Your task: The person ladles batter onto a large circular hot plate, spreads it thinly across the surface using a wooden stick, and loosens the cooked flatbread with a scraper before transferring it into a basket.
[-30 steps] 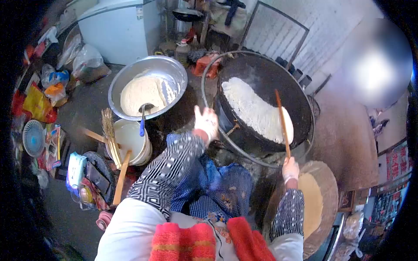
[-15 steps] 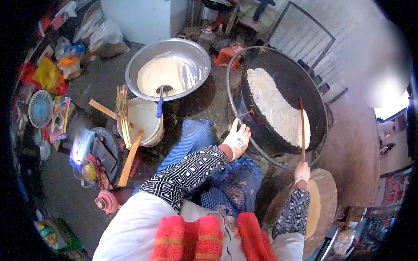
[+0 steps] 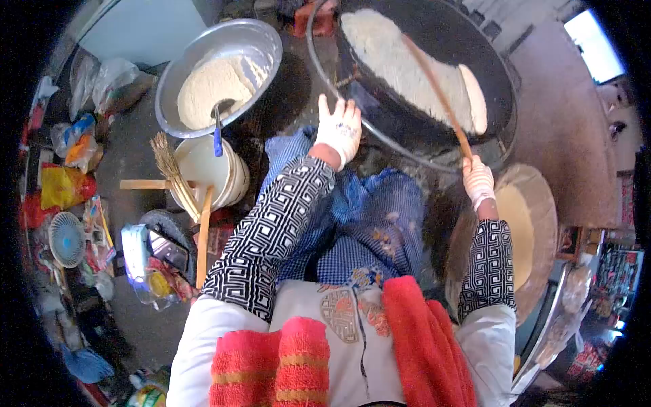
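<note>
My right hand [image 3: 478, 180], in a pale glove, is closed around the near end of a long thin wooden stick [image 3: 434, 83]. The stick slants across a long pale sheet of dough or batter [image 3: 390, 51] on a round black griddle [image 3: 468, 30]. At the right end of the sheet, a narrow paler strip [image 3: 475, 100] looks raised or folded. My left hand [image 3: 339, 129], also gloved, has its fingers spread beside the griddle's outer metal ring [image 3: 386, 136] and holds nothing. I cannot tell whether its fingertips touch the ring.
Left of the griddle stands a metal basin [image 3: 254, 41] of batter with a blue-handled ladle [image 3: 218, 139]. Below it, a white bucket [image 3: 234, 178] holds a straw brush [image 3: 173, 166] and wooden paddles. A round tray [image 3: 546, 224] with a pale round sheet lies at right.
The stick has swung from the sheet's right end to a slant across its middle. A strip at that end now looks raised. My left hand stays spread near the ring. The view has shifted.
</note>
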Tool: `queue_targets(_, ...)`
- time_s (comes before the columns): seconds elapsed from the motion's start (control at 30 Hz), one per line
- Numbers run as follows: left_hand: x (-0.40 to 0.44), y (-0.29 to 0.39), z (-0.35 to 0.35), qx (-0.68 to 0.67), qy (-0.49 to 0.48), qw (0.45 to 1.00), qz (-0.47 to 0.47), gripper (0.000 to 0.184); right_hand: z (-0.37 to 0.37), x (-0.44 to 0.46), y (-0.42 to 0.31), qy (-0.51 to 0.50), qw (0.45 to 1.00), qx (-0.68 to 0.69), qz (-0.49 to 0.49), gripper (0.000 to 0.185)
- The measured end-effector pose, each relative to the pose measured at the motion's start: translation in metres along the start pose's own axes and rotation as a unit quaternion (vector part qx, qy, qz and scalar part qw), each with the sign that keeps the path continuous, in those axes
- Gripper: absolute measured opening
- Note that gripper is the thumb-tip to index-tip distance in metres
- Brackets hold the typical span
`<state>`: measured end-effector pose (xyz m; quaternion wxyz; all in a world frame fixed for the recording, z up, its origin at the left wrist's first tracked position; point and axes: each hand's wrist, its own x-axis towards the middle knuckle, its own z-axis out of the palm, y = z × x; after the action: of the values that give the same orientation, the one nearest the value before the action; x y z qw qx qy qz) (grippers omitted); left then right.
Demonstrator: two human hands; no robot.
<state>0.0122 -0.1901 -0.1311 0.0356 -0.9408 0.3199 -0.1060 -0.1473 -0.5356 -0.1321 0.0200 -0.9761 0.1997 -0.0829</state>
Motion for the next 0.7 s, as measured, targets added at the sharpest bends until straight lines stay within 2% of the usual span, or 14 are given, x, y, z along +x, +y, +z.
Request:
queue_targets(0.03,0.002,-0.002,0.002,0.001,-0.004,1.0,-0.003,0.044,0.015,-0.006,0.005,-0.02,1.0,-0.014,-0.011,0.028)
queue_targets(0.1,0.008,-0.01,0.014,-0.009,-0.016,1.0,-0.003,0.045,0.036,0.0,0.048,-0.003,0.986,0.144,0.083,0.031)
queue_targets(0.13,0.008,-0.012,0.008,0.002,-0.035,0.999,-0.003,0.045,0.019,0.011,0.05,-0.001,0.993,-0.018,0.12,0.03)
queue_targets(0.17,0.011,-0.014,0.006,0.004,-0.048,0.999,-0.005,0.047,0.015,0.015,0.055,0.016,0.99,-0.053,0.132,0.031)
queue_targets(0.23,0.016,-0.021,0.022,0.03,-0.039,0.999,-0.008,0.053,-0.006,0.015,0.031,0.03,0.991,-0.043,0.123,0.032)
queue_targets(0.3,0.016,-0.019,-0.007,0.006,-0.097,0.995,-0.028,0.053,-0.005,0.011,0.022,0.006,0.996,-0.033,0.086,0.032)
queue_targets(0.33,0.018,-0.023,0.008,0.01,-0.071,0.997,-0.036,0.052,-0.003,0.008,0.017,-0.023,0.995,-0.055,0.075,0.032)
queue_targets(0.37,0.019,-0.026,0.017,0.015,-0.064,0.997,-0.041,0.053,0.013,0.012,0.026,-0.06,0.989,-0.051,0.128,0.037)
queue_targets(0.43,0.027,-0.036,0.027,0.032,-0.047,0.997,-0.046,0.056,0.01,0.021,0.042,-0.051,0.982,-0.045,0.173,0.038)
queue_targets(0.53,0.02,-0.03,-0.014,0.018,-0.048,0.998,-0.049,0.053,0.0,0.024,0.026,-0.014,0.991,-0.046,0.124,0.035)
queue_targets(0.6,0.018,-0.007,-0.011,-0.023,0.044,0.999,-0.007,0.046,-0.012,0.01,0.004,0.042,0.997,-0.023,0.056,0.031)
queue_targets(0.63,0.015,0.012,-0.031,-0.083,0.036,0.995,0.042,0.046,-0.003,0.003,0.006,0.009,1.0,0.001,0.027,0.031)
queue_targets(0.67,0.007,0.039,-0.037,-0.091,0.092,0.989,0.075,0.041,0.004,0.002,0.003,-0.006,0.999,-0.02,0.044,0.031)
queue_targets(0.7,0.005,0.067,-0.033,-0.104,0.081,0.987,0.095,0.036,0.008,-0.005,0.0,-0.027,0.997,-0.044,0.063,0.031)
